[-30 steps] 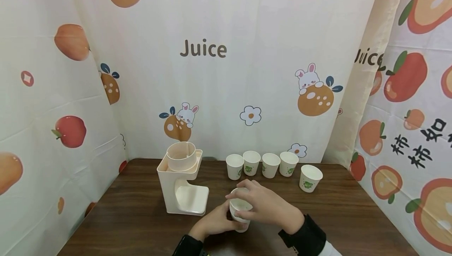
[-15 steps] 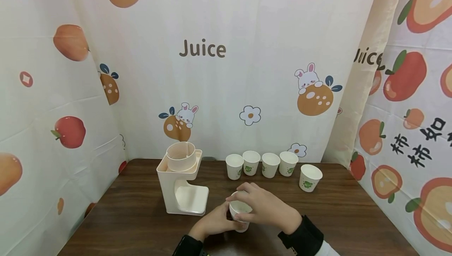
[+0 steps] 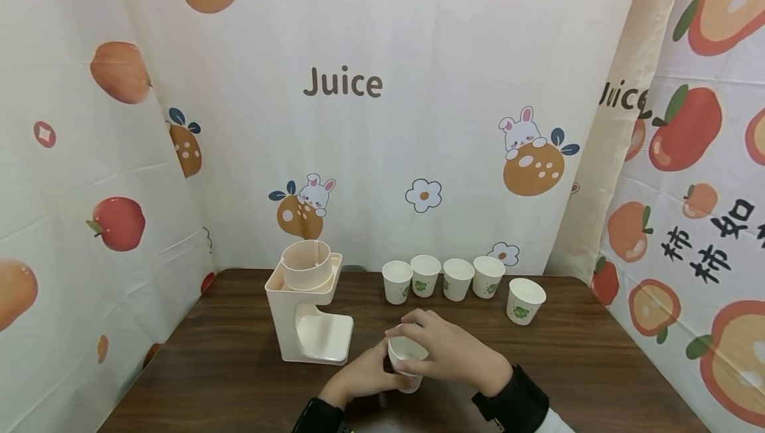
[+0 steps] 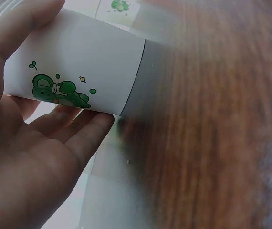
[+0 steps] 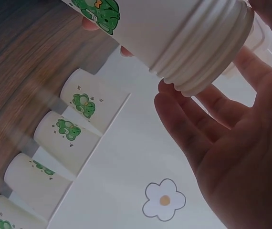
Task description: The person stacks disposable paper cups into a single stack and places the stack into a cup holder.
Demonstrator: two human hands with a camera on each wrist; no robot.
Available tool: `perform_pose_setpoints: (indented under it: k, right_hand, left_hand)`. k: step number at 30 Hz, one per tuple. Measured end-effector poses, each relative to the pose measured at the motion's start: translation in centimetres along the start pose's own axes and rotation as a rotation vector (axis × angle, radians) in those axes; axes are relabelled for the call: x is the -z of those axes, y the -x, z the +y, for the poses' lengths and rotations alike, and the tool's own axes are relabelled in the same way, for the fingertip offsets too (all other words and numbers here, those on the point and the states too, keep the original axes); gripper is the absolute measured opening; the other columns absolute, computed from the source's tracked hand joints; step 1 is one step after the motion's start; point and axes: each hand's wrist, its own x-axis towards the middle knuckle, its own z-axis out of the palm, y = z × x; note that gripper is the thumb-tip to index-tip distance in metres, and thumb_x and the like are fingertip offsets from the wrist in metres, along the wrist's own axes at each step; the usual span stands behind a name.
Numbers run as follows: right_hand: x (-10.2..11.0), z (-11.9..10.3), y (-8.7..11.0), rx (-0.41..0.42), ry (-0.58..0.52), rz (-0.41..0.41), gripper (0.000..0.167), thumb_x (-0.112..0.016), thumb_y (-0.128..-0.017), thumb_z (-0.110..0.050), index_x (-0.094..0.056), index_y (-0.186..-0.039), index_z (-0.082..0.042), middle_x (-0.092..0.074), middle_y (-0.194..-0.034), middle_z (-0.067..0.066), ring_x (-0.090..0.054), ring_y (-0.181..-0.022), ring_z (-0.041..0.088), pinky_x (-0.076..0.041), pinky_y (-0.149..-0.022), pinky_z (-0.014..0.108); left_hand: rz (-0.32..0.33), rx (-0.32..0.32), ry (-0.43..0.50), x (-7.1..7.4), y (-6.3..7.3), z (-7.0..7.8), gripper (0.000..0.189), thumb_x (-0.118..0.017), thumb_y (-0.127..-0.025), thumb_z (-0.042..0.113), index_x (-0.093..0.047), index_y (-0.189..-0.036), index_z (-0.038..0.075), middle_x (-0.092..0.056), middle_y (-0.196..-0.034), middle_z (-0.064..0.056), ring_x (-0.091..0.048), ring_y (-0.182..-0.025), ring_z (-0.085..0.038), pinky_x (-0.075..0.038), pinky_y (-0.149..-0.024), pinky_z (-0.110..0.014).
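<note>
Paper-cup stack (image 5: 179, 43) just R of the cream stand (image 3: 293, 323), nr its base; L hand (image 3: 370, 374) grips the side, fingers curled round; R hand (image 3: 451, 351) grips the rims. L wrist close to stand's near R corner: tight gap. Wide strip of table (image 3: 203, 353) L of stand. Four cups (image 3: 457, 287) nr back edge, R of stand; single cup (image 3: 523, 303) farther R

Stack of nested white paper cups (image 5: 174, 36), several rolled rims ridged close together at mouth end. Green cartoon creature, small sprig and star printed on outer wall. Roughly upright, mouth up, at near middle of dark wooden table (image 3: 227, 366).
</note>
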Motion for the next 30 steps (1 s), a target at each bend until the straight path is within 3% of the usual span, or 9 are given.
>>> perform_pose_setpoints:
  k: [11, 18, 30]
  right_hand:
    - [0.4, 0.4, 0.6, -0.029, 0.001, 0.012, 0.048, -0.058, -0.099, -0.052, -0.060, -0.137, -0.023, -0.055, -0.134, 0.003, -0.056, -0.119, 0.021, -0.051, -0.091, 0.038]
    - [1.1, 1.4, 1.2, -0.016, 0.048, 0.099, 0.043, -0.059, -0.101, -0.045, -0.062, -0.134, -0.019, -0.059, -0.125, -0.003, -0.059, -0.113, 0.014, -0.051, -0.091, 0.036]
    - [1.8, 4.3, 3.1, -0.062, 0.087, 0.233, 0.028, -0.069, -0.097, -0.028, -0.067, -0.122, -0.015, -0.061, -0.118, -0.007, -0.059, -0.110, 0.014, -0.052, -0.087, 0.037]
  left_hand:
    - [-0.006, -0.011, 0.036, -0.1, -0.2, -0.2, 0.082, -0.079, -0.086, 0.034, -0.034, -0.152, 0.016, -0.056, -0.130, -0.001, -0.056, -0.115, -0.015, -0.044, -0.095, -0.037]
    - [0.026, -0.003, 0.021, -0.3, -0.2, -0.2, 0.092, -0.082, -0.084, 0.032, -0.028, -0.157, 0.021, -0.057, -0.130, 0.003, -0.055, -0.118, -0.019, -0.042, -0.097, -0.046]
    - [0.038, -0.002, -0.010, -0.3, -0.3, -0.1, 0.088, -0.084, -0.083, 0.030, -0.033, -0.154, 0.021, -0.057, -0.130, 0.006, -0.054, -0.122, -0.019, -0.041, -0.099, -0.047]
